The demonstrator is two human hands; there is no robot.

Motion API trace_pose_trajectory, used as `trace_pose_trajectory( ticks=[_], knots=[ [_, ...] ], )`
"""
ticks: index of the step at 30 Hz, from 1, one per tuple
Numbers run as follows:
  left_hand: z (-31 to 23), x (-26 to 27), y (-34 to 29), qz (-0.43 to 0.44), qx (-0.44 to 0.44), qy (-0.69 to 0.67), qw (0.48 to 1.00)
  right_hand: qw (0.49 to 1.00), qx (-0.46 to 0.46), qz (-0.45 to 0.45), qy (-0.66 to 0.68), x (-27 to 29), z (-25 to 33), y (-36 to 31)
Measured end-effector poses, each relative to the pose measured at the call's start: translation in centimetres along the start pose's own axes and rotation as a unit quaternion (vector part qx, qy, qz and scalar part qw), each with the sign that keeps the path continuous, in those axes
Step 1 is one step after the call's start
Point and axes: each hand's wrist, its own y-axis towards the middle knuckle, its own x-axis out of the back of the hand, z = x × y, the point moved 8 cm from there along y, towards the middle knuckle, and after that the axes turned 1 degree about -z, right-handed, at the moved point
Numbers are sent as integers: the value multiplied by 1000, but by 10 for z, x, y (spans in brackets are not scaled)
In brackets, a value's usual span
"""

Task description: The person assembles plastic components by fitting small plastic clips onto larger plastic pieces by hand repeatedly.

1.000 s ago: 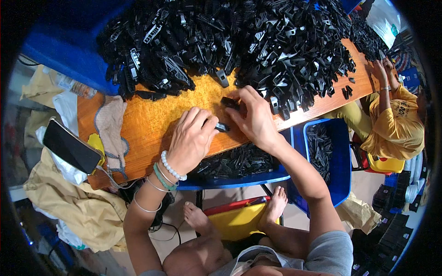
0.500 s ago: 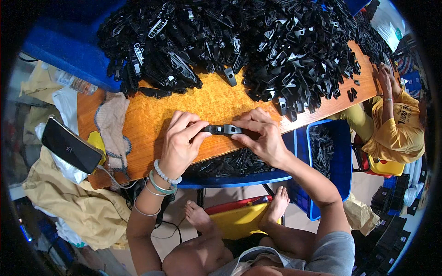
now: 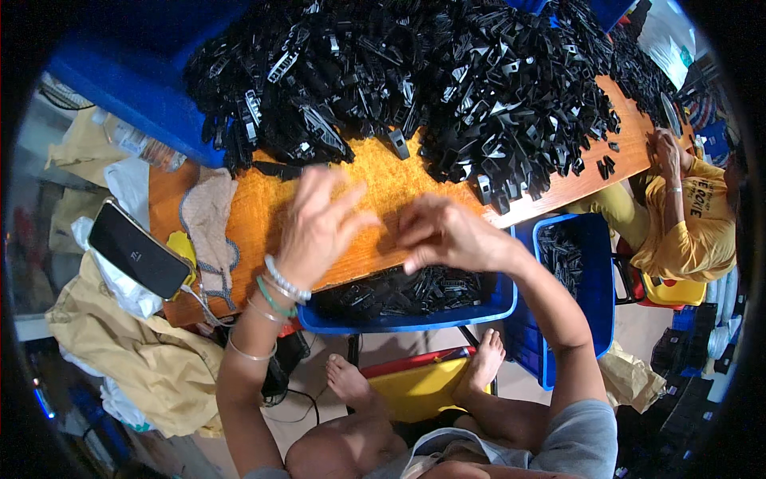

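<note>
Black plastic parts (image 3: 511, 104) heap up on the table (image 3: 259, 227) in the head view, more in the blue bin (image 3: 407, 322) below, and the one you pinched two-handed half a second ago is gone from sight, so I'd guess you're done with it. Now your left hand (image 3: 315, 227) is loosely spread, nothing visible; your right hand (image 3: 455, 237) is half-curled, too blurry to tell.

One long orange-brown wooden table (image 3: 259, 203), brightly lit, stands over a pale floor (image 3: 391, 342); one yellow-and-red plastic seat (image 3: 419, 389) below, a second plastic seat (image 3: 674, 292) at right.
</note>
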Motion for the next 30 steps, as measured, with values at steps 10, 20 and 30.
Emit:
trace_pose_trajectory(
  ticks=[10, 20, 30],
  knots=[
    [-15, -15, 14, 64, -124, 214, 967, 802, -94, -298, -509, 30, -45, 46],
    [-26, -19, -43, 140, -44, 0, 989, 957, -1, -242, -160, 8, -7, -5],
    [5, -14, -49, 35, 184, -154, 970, 996, -22, -88, -11, 5, -16, 1]
  ],
)
